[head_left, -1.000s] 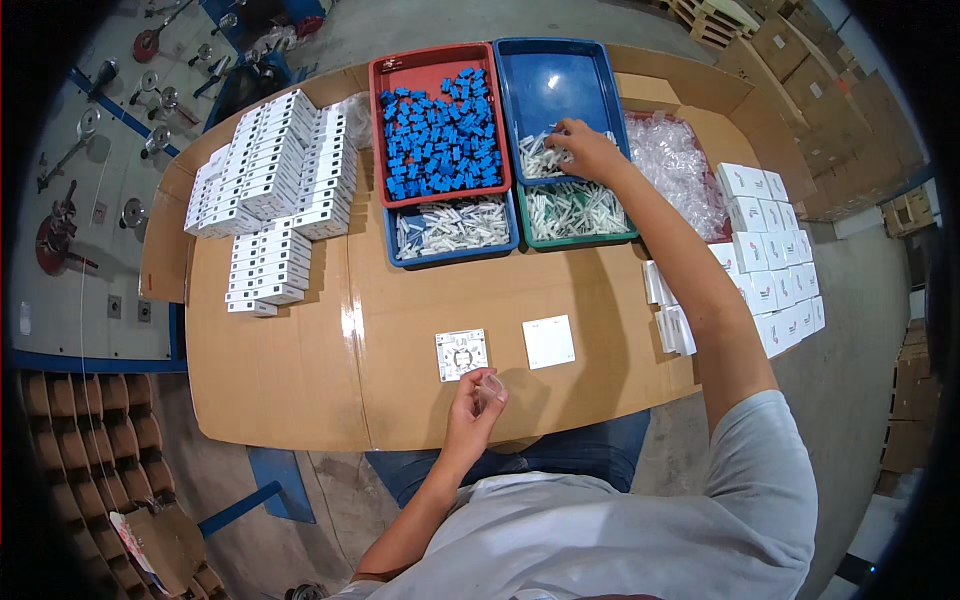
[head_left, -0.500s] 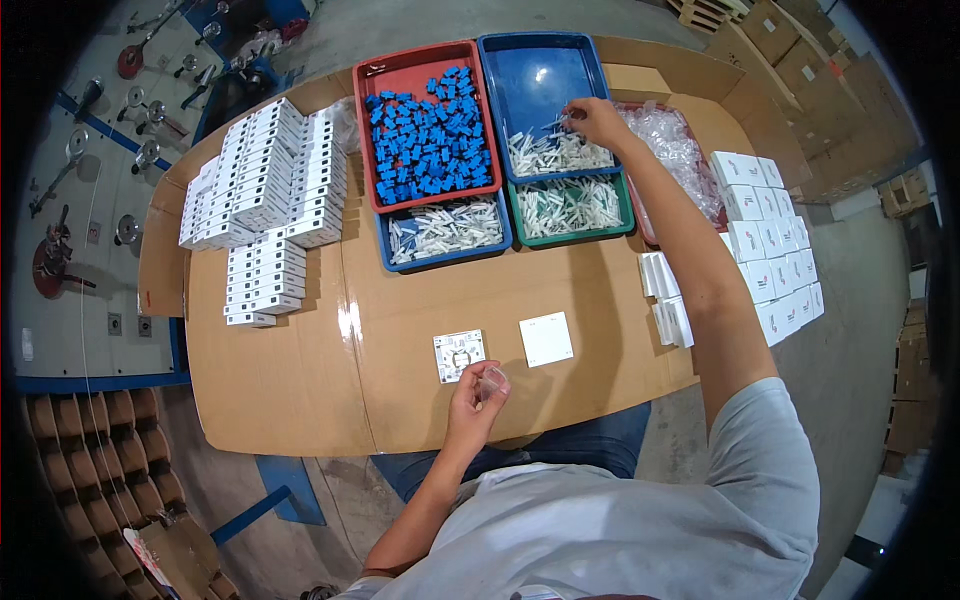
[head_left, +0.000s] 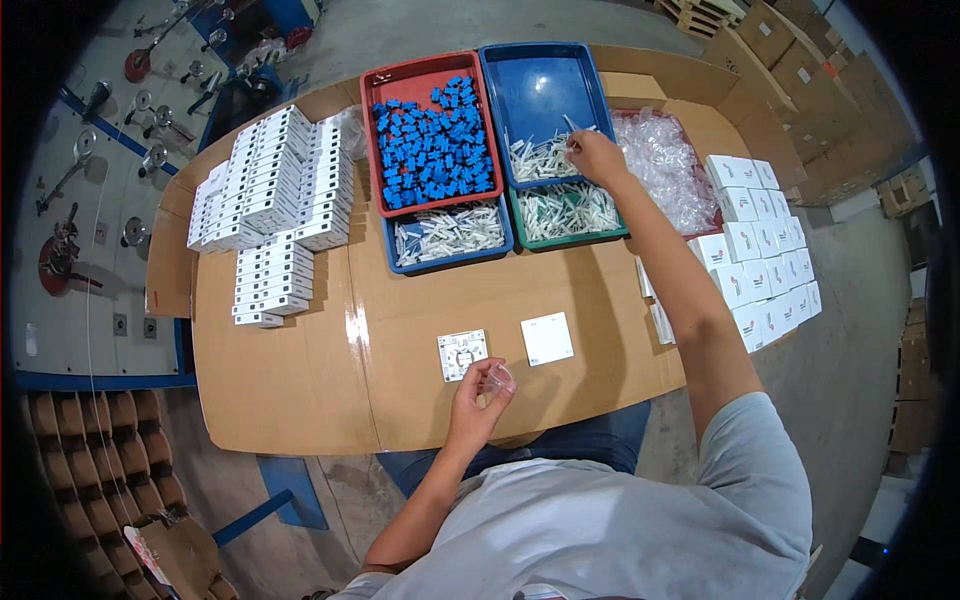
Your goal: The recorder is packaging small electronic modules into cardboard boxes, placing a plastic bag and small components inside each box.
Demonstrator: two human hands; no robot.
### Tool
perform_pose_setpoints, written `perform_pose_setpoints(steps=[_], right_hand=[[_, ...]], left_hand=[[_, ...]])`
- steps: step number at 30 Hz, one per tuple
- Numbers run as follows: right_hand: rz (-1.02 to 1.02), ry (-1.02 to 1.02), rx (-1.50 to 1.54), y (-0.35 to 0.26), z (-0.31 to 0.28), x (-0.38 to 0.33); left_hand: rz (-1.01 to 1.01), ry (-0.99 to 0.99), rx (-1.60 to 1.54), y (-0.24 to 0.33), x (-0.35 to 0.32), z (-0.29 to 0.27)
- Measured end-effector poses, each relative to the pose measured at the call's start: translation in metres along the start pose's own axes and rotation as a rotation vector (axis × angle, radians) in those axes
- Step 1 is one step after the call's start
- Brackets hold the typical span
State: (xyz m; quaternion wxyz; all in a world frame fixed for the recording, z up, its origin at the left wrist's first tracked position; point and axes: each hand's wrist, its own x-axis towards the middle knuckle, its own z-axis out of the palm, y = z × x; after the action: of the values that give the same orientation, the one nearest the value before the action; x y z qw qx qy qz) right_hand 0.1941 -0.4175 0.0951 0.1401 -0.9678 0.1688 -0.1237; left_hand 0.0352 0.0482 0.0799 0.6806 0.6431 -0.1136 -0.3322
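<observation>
My left hand (head_left: 474, 402) is closed on a small clear plastic bag (head_left: 500, 379), low over the near edge of the cardboard-covered table. Just beyond it lies a white square plate (head_left: 459, 345) with a patterned, recessed face. To the right of that plate lies a plain white square panel (head_left: 547, 339). My right hand (head_left: 597, 158) reaches to the far blue tray (head_left: 540, 85), its fingers pinched over a pile of small white slender packets (head_left: 545, 156). A thin pale piece shows by the fingertips; whether they grip it is unclear.
A red tray (head_left: 376, 85) holds blue plastic parts (head_left: 430, 145). Nearer are blue (head_left: 445, 262) and green (head_left: 575, 240) trays of small white packets. Clear bags (head_left: 655, 165) heap at right. White boxes are stacked at left (head_left: 270, 200) and right (head_left: 765, 260).
My right hand has come slightly nearer and lower over the packets in the blue tray. My left hand still holds the clear bag in about the same place. The view has shifted a little.
</observation>
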Motion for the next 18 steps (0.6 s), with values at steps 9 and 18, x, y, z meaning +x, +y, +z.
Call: perform_pose_setpoints(steps=[9,18], right_hand=[[0.103,0.073,-0.031,-0.007,-0.007,-0.014],[0.337,0.102,0.713,-0.032,-0.046,-0.083]], left_hand=[[0.064,0.017,0.020,0.018,0.001,-0.002],[0.257,0.135,0.202,0.049,0.016,0.001]])
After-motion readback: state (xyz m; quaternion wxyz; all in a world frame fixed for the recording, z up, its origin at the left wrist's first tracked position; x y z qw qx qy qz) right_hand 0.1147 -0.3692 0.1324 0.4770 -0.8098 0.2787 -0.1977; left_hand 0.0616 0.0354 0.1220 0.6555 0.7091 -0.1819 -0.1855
